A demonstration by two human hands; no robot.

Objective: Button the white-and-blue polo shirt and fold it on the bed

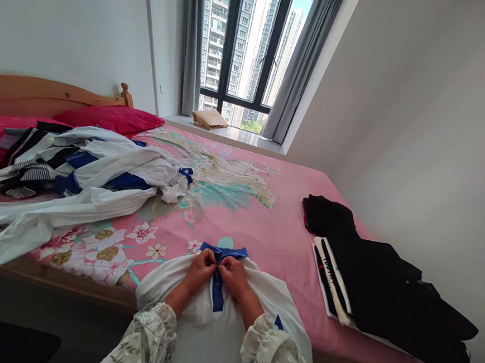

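Shirt (208, 344), white with a blue collar (237, 252), lay at lower center; the left hand (200, 271) and right hand (235, 276) pinched its blue button strip (217, 298) between fingertips. Marks (328, 269) on the folded clothes (379, 287), lower right, were too small to read.

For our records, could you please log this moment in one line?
left hand: pinching at blue collar; right hand: likewise; white shirt: at bed edge; clothes pile: left; black garments: right

Home bedroom with headboard (31, 93), pillow (111, 117).
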